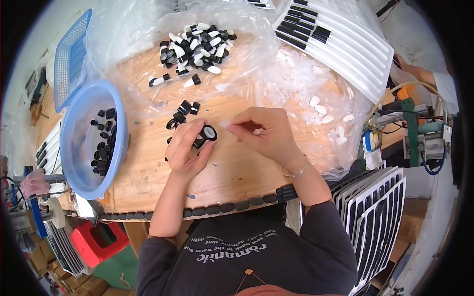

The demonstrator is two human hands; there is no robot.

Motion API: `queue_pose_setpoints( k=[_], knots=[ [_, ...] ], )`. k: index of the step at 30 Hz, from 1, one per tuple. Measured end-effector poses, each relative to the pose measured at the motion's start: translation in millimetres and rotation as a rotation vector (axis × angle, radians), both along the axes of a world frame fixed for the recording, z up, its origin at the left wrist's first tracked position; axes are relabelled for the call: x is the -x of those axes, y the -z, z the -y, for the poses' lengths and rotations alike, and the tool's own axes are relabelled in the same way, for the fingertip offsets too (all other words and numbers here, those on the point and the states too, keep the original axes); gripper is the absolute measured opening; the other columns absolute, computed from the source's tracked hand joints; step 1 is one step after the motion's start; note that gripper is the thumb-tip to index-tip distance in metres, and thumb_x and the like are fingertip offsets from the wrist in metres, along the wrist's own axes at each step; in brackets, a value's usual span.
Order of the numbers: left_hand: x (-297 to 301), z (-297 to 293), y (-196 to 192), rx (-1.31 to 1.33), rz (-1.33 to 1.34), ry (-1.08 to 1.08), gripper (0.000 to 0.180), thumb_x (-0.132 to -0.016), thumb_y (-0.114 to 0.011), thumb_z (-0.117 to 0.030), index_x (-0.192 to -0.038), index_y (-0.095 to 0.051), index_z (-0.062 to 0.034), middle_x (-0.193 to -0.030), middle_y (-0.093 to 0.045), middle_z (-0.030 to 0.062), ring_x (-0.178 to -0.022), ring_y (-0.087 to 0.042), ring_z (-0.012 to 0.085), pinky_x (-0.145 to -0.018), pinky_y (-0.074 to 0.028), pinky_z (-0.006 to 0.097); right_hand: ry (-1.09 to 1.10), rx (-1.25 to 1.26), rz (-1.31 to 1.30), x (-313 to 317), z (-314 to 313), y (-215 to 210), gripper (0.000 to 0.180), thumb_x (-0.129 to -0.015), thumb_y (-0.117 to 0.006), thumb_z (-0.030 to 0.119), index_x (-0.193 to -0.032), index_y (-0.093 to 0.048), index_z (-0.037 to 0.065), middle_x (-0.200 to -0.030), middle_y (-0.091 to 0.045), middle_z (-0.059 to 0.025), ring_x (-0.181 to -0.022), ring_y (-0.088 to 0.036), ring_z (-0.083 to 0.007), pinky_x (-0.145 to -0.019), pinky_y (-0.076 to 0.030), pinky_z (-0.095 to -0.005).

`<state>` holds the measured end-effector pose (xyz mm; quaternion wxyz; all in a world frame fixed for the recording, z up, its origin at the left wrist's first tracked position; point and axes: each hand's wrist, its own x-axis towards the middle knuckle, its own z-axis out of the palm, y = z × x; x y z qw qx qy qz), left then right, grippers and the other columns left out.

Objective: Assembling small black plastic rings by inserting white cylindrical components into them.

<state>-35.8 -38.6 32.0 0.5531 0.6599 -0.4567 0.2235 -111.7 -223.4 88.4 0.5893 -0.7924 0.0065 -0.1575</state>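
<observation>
Over the middle of the table, my left hand (183, 150) is closed around a short black oval cap (208, 132). The cap's open end faces up and shows a pale oval inside. Just to its right, my right hand (269, 132) pinches a small translucent white oval piece (225, 124) between thumb and forefinger, apart from the cap. Several loose black caps (184, 107) lie beyond my left hand, some partly hidden by it. Farther back is a heap of black caps and white oval pieces (197, 52). White oval pieces (321, 109) are scattered on plastic sheeting to the right.
A blue basin (124, 140) with black pieces stands left, a blue basket (71, 54) behind it. Dark pieces (212, 210) line the table's front edge. A ridged white tray (345, 47) lies back right; stacked trays (377, 212) stand below. Another person's hand (414, 72) shows far right.
</observation>
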Motion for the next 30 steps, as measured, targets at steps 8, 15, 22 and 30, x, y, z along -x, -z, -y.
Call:
queue_pose_setpoints(
  k=[8, 15, 22, 30],
  knots=[
    [-1, 1, 4, 0.033, -0.018, 0.017, 0.045, -0.067, -0.074, 0.007, -0.109, -0.058, 0.0089, -0.098, -0.065, 0.0222, -0.085, -0.064, 0.0306, -0.073, -0.051, 0.034, -0.075, 0.224, 0.158, 2, -8, -4, 0.008, -0.076, -0.068, -0.002, -0.082, -0.068, 0.002, -0.074, -0.064, -0.0052, -0.055, -0.058, -0.0115, -0.048, -0.045, -0.0211],
    [-1, 7, 6, 0.073, 0.009, 0.034, 0.042, -0.070, -0.071, 0.007, -0.110, -0.057, 0.0067, -0.099, -0.066, 0.0235, -0.087, -0.065, 0.0326, -0.078, -0.050, 0.037, -0.064, 0.294, 0.249, 7, -22, -8, 0.009, -0.077, -0.067, -0.003, -0.084, -0.068, 0.003, -0.075, -0.061, -0.0048, -0.054, -0.056, -0.0108, -0.048, -0.044, -0.0227],
    [9, 1, 19, 0.333, -0.502, 0.157, 0.045, -0.081, -0.064, 0.007, -0.122, -0.046, 0.0055, -0.119, -0.057, 0.0233, -0.110, -0.057, 0.0268, -0.096, -0.043, 0.036, 0.176, 0.214, 0.346, 5, -18, -1, 0.021, -0.077, -0.069, -0.001, -0.098, -0.066, 0.004, -0.073, -0.060, -0.0045, -0.055, -0.056, -0.0106, -0.050, -0.046, -0.0227],
    [29, 7, 22, 0.253, -0.419, 0.198, 0.049, -0.078, -0.066, 0.007, -0.122, -0.044, 0.0086, -0.121, -0.056, 0.0284, -0.116, -0.055, 0.0308, -0.098, -0.044, 0.037, 0.019, 0.287, 0.274, 9, -45, 30, 0.040, -0.071, -0.073, 0.002, -0.109, -0.063, 0.003, -0.074, -0.062, -0.0065, -0.059, -0.061, -0.0164, -0.053, -0.048, -0.0260]
  ],
)
